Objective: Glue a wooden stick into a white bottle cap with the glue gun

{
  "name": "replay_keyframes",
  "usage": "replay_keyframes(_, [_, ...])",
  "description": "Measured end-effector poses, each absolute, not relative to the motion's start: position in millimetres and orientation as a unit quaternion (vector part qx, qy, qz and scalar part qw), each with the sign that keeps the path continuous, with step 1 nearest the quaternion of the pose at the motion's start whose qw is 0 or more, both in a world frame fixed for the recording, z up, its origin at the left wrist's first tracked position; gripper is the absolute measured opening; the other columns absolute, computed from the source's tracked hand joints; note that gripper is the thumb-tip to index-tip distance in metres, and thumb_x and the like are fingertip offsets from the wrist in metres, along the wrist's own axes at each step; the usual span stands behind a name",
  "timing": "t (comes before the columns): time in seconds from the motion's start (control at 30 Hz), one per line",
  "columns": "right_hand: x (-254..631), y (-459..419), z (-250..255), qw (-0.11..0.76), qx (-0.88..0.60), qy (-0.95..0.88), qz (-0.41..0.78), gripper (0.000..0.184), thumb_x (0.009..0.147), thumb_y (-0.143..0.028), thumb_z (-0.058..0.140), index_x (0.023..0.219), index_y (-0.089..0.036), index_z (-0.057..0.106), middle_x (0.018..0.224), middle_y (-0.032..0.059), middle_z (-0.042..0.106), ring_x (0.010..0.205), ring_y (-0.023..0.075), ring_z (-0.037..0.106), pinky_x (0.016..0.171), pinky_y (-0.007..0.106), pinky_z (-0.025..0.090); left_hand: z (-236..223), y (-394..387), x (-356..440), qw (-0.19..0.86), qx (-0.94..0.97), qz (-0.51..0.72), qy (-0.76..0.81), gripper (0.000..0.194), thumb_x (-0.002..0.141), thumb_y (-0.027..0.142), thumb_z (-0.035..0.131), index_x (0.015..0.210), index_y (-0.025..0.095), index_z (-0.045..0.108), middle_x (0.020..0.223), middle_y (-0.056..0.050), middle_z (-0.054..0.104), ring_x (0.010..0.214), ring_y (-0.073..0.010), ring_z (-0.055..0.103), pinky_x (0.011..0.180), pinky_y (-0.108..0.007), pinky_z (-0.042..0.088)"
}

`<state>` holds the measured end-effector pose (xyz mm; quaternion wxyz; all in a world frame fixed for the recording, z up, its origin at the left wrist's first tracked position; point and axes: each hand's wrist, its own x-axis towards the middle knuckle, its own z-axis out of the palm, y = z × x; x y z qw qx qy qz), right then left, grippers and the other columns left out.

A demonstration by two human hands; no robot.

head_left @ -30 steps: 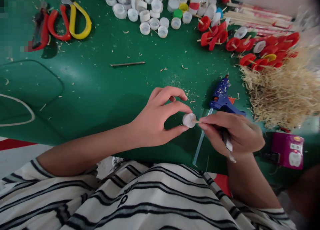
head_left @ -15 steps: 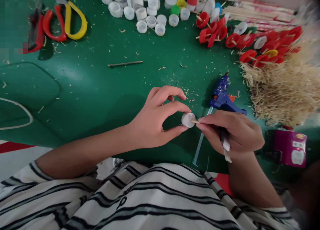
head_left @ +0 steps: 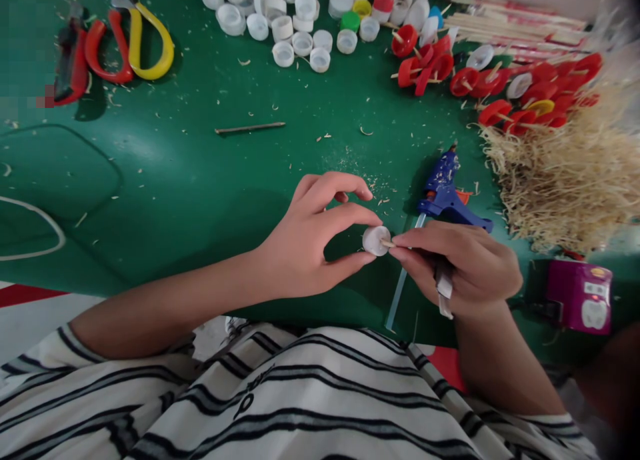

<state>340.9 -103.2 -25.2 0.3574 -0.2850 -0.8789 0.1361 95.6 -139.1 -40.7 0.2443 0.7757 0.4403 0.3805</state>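
Between the thumb and forefinger of my left hand (head_left: 313,240) a white bottle cap (head_left: 375,241) is pinched, tilted up off the table. My right hand (head_left: 457,263) closes its thumb and forefinger on a short wooden stick (head_left: 387,244), whose end meets the cap's face; how deep it goes I cannot tell. A silvery blade-like piece (head_left: 444,291) pokes out under the curled fingers of my right hand; the rest of it is hidden. Just behind that hand lies a blue glue gun (head_left: 444,183) with a clear glue stick (head_left: 397,299) sticking out of its back.
White caps (head_left: 283,28) crowd the far edge. Red caps with sticks (head_left: 493,81), wooden skewers (head_left: 515,28) and pale shredded fibre (head_left: 570,170) fill the right. Cutters (head_left: 73,60) and scissors (head_left: 153,40) lie far left, a nail (head_left: 250,128) mid-table, a purple box (head_left: 580,296) at right.
My right hand has shifted slightly left toward the cap, its wrist turning a little, and the silvery piece has moved with it. My left hand and the cap stay almost still.
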Motion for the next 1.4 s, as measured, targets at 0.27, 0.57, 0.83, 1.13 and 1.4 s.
replay_keyframes(0.27, [349.0,-111.1,-25.7,0.411,-0.344,-0.834,0.13,0.019,0.096,-0.021,0.08,0.114,-0.028,0.079,0.08,-0.0035,0.079,0.051,0.009,0.06,0.052,0.025,0.051,-35.2,-135.9,91.9,0.284,0.756,0.4,0.433,0.026,0.095,0.033,0.079,0.119,0.024,0.076,0.134,-0.01,0.066,0.126,-0.0239,0.063,0.111,-0.044,0.051])
replay_keyframes(0.57, [350.4,-113.0,-21.2,0.391,-0.348,-0.837,0.16,0.023,0.095,-0.015,0.077,0.113,-0.029,0.078,0.071,-0.005,0.073,0.048,0.0087,0.059,0.049,0.022,0.05,-33.6,-130.6,82.9,0.38,0.684,0.457,0.424,0.03,0.092,0.041,0.083,0.118,0.025,0.079,0.129,-0.011,0.069,0.122,-0.0241,0.067,0.102,-0.042,0.056])
replay_keyframes(0.83, [348.7,-107.6,-18.7,0.379,-0.306,-0.851,0.196,0.029,0.094,-0.008,0.07,0.115,-0.027,0.074,0.072,-0.0049,0.074,0.046,0.0079,0.058,0.044,0.021,0.046,-42.5,-120.3,81.3,0.594,0.519,0.506,0.347,0.035,0.074,0.028,0.098,0.107,0.028,0.085,0.13,-0.008,0.068,0.115,-0.0183,0.067,0.082,-0.026,0.054])
replay_keyframes(1.13, [342.8,-107.2,-14.0,0.37,-0.288,-0.86,0.2,0.025,0.095,-0.008,0.068,0.112,-0.025,0.073,0.077,-0.0032,0.079,0.055,0.0113,0.07,0.054,0.022,0.055,-40.7,-119.1,87.1,0.769,0.314,0.498,0.249,0.038,0.071,0.018,0.1,0.105,0.025,0.086,0.089,0.001,0.08,0.074,-0.0068,0.072,0.073,-0.018,0.06])
replay_keyframes(1.4, [343.9,-106.5,-16.5,0.365,-0.279,-0.867,0.194,0.026,0.096,-0.006,0.067,0.113,-0.025,0.07,0.077,-0.0028,0.078,0.056,0.0121,0.071,0.053,0.023,0.054,-41.0,-118.8,86.7,0.758,0.331,0.502,0.252,0.041,0.068,0.014,0.1,0.105,0.025,0.087,0.09,0.001,0.083,0.073,-0.0062,0.072,0.068,-0.016,0.057])
